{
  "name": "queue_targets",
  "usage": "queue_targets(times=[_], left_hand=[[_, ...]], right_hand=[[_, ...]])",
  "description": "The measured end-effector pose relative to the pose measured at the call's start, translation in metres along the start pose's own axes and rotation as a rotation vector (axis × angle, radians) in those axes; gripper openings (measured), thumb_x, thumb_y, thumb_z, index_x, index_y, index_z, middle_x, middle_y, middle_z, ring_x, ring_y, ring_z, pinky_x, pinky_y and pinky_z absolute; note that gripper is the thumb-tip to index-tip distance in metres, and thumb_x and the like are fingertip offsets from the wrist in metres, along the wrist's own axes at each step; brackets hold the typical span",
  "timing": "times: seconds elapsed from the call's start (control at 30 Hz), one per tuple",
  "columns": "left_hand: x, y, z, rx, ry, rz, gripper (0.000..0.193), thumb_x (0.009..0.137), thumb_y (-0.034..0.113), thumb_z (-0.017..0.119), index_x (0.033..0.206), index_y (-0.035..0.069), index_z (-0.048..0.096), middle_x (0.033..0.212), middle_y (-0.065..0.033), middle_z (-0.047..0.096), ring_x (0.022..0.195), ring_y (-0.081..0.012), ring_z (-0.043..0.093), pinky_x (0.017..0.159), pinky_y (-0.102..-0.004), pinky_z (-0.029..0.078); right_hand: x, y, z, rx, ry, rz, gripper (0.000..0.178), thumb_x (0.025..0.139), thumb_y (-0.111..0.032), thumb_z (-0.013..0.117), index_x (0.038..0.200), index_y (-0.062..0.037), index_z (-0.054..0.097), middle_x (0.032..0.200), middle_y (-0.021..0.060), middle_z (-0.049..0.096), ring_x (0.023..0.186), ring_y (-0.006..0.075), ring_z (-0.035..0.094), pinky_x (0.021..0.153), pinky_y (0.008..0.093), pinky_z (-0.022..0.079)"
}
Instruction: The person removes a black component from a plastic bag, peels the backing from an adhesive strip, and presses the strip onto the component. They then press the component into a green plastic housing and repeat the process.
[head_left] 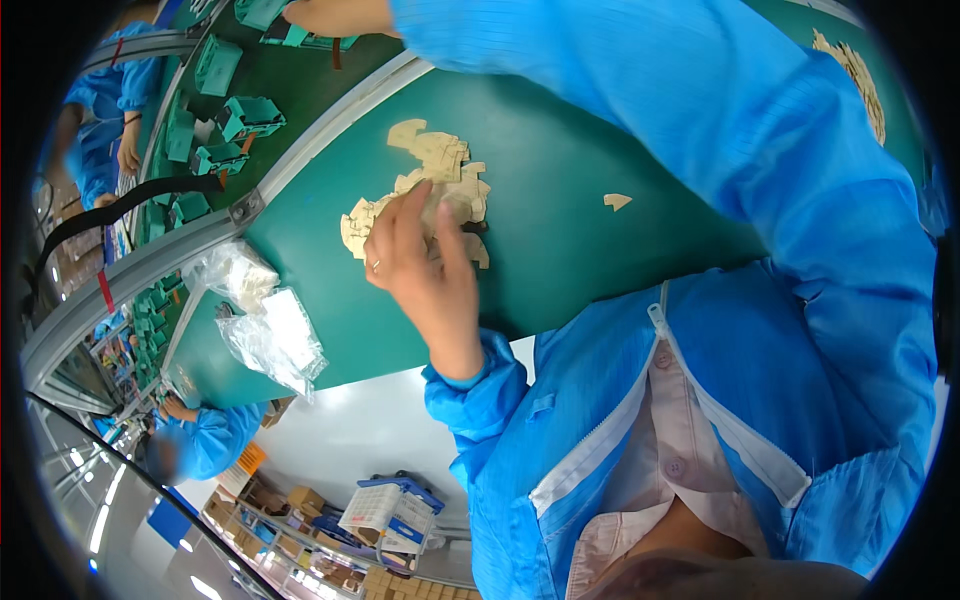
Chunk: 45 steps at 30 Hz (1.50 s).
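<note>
My left hand (pixel 425 270), a ring on one finger, rests with thumb and fingers apart on a heap of small flat cream-coloured pieces (pixel 440 155) on the green tabletop (pixel 570 160). Whether a single piece sits under the fingertips I cannot make out. My right arm stretches across the top of the view, past the table's metal edge. At its end my right hand (pixel 340 16) is cut by the upper rim, close to a green plastic housing (pixel 292 36). Its fingers are mostly hidden, so any grip on that housing does not show.
One loose cream piece (pixel 617 202) lies apart, right of the heap. Clear plastic bags (pixel 265 340) are at the table's left. Beyond the metal rail (pixel 330 120) stand more green housings (pixel 250 117). Another pile of pieces (pixel 855 80) lies far right. Co-workers in blue (pixel 215 440) are at left.
</note>
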<state>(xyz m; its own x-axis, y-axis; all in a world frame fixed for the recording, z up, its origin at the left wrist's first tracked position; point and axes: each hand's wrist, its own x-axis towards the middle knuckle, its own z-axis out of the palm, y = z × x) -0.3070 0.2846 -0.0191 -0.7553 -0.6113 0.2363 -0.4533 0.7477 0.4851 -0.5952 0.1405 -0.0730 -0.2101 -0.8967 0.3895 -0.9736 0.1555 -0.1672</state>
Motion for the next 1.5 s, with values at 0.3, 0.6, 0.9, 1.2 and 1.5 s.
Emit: queue_targets(times=[0.3, 0.6, 0.9, 1.2, 1.5], left_hand=[[0.041, -0.02, 0.038, 0.404, 0.171, -0.048, 0.027, 0.093, 0.021, 0.06, 0.117, 0.009, 0.066, 0.118, -0.0094, 0.059, 0.11, -0.0288, 0.053, 0.093, -0.0482, 0.031], [0.06, -0.026, 0.043, 0.042, 0.13, -0.126, 0.009, 0.084, 0.016, 0.066, 0.087, 0.009, 0.071, 0.099, -0.0064, 0.066, 0.095, -0.0279, 0.06, 0.082, -0.0444, 0.035], [0.052, -0.034, 0.027, 0.027, 0.09, 0.007, 0.017, 0.084, 0.007, 0.068, 0.097, 0.004, 0.059, 0.09, -0.0113, 0.064, 0.078, -0.0283, 0.061, 0.073, -0.0376, 0.047], [-0.004, 0.059, 0.008, -0.881, -0.004, -0.357, 0.031, 0.079, -0.001, 0.079, 0.105, 0.0, 0.063, 0.087, -0.0032, 0.065, 0.075, -0.007, 0.056, 0.068, -0.02, 0.045], [-0.027, 0.059, 0.014, -1.393, -0.176, -0.584, 0.018, 0.088, -0.001, 0.068, 0.106, -0.003, 0.066, 0.095, -0.0104, 0.069, 0.083, -0.0153, 0.064, 0.077, -0.0295, 0.051]], right_hand=[[-0.037, -0.058, -0.049, 0.585, 0.283, 0.503, 0.034, 0.094, -0.027, 0.056, 0.111, 0.0015, 0.054, 0.111, 0.027, 0.054, 0.104, 0.0421, 0.056, 0.091, 0.0479, 0.045], [-0.212, -0.062, -0.184, 1.158, 0.047, 0.175, 0.025, 0.093, -0.013, 0.058, 0.115, -0.0034, 0.056, 0.108, 0.0106, 0.056, 0.1, 0.0264, 0.055, 0.087, 0.0367, 0.045], [-0.288, -0.066, -0.194, 1.24, -0.09, 0.505, 0.022, 0.093, -0.009, 0.059, 0.114, -0.0042, 0.057, 0.112, 0.0078, 0.059, 0.102, 0.0187, 0.059, 0.087, 0.0328, 0.051], [-0.282, -0.092, -0.181, 0.913, 0.153, 0.24, 0.013, 0.086, -0.008, 0.066, 0.098, -0.0053, 0.064, 0.09, 0.0096, 0.059, 0.084, 0.0269, 0.059, 0.072, 0.036, 0.048], [-0.294, -0.097, -0.172, 0.911, 0.149, 0.295, 0.014, 0.084, -0.012, 0.069, 0.095, -0.0053, 0.063, 0.089, 0.0086, 0.059, 0.081, 0.0274, 0.059, 0.069, 0.0367, 0.048]])
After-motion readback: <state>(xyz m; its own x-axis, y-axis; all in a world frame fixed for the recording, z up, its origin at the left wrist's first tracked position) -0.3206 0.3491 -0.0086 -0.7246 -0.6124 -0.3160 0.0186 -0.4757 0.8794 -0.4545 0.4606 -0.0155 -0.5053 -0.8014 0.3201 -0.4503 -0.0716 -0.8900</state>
